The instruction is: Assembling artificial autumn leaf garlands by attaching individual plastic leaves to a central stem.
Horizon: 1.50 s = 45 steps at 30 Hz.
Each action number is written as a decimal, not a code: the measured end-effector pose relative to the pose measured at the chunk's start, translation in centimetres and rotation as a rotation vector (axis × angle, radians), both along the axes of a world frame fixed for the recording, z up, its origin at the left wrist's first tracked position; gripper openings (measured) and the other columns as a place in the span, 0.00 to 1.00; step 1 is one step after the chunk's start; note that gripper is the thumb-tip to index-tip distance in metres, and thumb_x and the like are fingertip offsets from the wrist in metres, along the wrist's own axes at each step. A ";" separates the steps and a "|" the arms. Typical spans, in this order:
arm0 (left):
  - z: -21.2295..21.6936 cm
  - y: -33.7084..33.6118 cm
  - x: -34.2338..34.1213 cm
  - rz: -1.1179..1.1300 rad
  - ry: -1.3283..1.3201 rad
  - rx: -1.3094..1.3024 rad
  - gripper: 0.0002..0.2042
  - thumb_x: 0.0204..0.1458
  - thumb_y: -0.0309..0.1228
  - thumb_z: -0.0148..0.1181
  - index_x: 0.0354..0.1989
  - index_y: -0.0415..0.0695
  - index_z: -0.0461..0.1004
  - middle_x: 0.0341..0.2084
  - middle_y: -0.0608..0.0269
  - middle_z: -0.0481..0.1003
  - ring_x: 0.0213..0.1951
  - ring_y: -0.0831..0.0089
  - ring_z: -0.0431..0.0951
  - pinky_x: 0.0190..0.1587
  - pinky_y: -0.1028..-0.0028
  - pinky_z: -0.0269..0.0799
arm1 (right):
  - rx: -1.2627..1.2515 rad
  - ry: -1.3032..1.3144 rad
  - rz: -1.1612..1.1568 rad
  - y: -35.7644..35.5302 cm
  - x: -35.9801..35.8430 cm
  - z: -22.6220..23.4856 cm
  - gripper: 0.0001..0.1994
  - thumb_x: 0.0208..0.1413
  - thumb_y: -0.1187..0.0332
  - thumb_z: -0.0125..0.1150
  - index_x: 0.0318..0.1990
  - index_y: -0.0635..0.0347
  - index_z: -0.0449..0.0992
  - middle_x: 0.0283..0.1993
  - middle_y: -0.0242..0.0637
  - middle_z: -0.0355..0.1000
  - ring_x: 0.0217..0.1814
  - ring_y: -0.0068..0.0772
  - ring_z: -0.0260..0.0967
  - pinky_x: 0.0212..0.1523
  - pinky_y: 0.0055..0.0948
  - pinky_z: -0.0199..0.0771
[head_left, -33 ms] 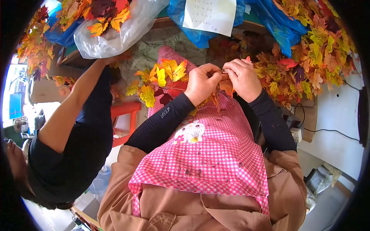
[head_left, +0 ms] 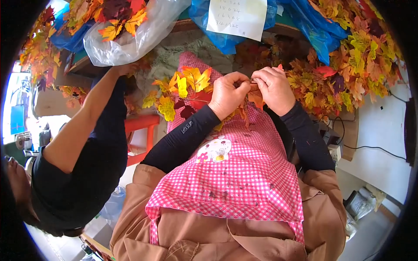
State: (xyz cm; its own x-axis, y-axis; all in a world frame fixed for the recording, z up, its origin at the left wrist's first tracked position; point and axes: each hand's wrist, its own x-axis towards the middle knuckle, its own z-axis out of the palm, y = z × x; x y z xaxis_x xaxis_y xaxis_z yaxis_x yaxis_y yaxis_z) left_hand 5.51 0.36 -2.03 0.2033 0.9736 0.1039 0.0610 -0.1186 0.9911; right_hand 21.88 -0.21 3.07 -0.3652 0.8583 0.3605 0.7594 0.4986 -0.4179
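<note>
My left hand [head_left: 228, 93] and my right hand [head_left: 275, 89] meet in front of me, fingertips pinched together on a thin stem of an artificial autumn-leaf sprig [head_left: 185, 87]. Yellow, orange and dark red leaves fan out to the left of my left hand, over my pink checked apron [head_left: 235, 174]. Both forearms wear black sleeves.
A pile of artificial autumn leaves [head_left: 344, 69] fills the table at right. Blue plastic bags [head_left: 305, 21] and a clear bag of leaves [head_left: 126, 30] lie at the back, with a white paper sheet [head_left: 237, 17]. A co-worker's arm [head_left: 87, 117] reaches in at left beside a red stool [head_left: 141, 126].
</note>
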 end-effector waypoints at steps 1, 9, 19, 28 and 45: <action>-0.1 -0.1 0.0 0.001 0.006 -0.014 0.05 0.51 0.24 0.58 0.33 0.34 0.76 0.23 0.67 0.76 0.26 0.85 0.72 0.28 0.82 0.69 | -0.024 0.010 -0.005 0.0 0.0 -0.5 0.04 0.53 0.74 0.55 0.36 0.60 0.75 0.35 0.37 0.73 0.40 0.42 0.69 0.47 0.39 0.64; -0.1 0.1 -0.1 0.005 0.001 -0.055 0.05 0.52 0.23 0.58 0.34 0.34 0.75 0.23 0.66 0.77 0.26 0.85 0.73 0.29 0.81 0.70 | -0.078 0.082 0.029 0.6 0.1 -0.3 0.04 0.52 0.76 0.56 0.35 0.64 0.74 0.34 0.40 0.73 0.38 0.45 0.70 0.43 0.37 0.68; -0.1 -0.3 0.0 0.029 0.159 0.154 0.04 0.45 0.23 0.58 0.30 0.36 0.75 0.25 0.48 0.76 0.30 0.55 0.78 0.34 0.66 0.73 | -0.071 0.100 0.075 0.7 0.1 -0.9 0.03 0.47 0.78 0.55 0.30 0.62 0.72 0.29 0.42 0.70 0.36 0.47 0.68 0.42 0.39 0.66; 2.2 1.2 -1.4 -0.218 -0.420 -0.585 0.10 0.55 0.28 0.49 0.27 0.36 0.73 0.23 0.59 0.74 0.26 0.69 0.75 0.29 0.71 0.72 | 0.249 -0.233 0.018 -0.9 -1.8 0.7 0.10 0.45 0.76 0.60 0.37 0.56 0.75 0.39 0.31 0.70 0.44 0.36 0.66 0.51 0.39 0.60; 1.0 1.1 0.4 -0.107 -0.337 -0.095 0.09 0.60 0.30 0.53 0.40 0.36 0.75 0.29 0.71 0.75 0.31 0.85 0.71 0.34 0.82 0.68 | -0.376 1.099 -0.196 -1.6 -1.5 -1.8 0.09 0.62 0.71 0.53 0.47 0.65 0.70 0.37 0.31 0.73 0.38 0.16 0.69 0.40 0.16 0.69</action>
State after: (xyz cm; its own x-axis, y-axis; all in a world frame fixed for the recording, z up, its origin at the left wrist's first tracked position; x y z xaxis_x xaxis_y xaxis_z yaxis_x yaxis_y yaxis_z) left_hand 5.95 1.49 -1.00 0.2738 0.9573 0.0930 -0.2791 -0.0134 0.9602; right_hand 20.33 -1.84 1.30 0.1337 0.9848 0.1114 -0.0510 0.1190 -0.9916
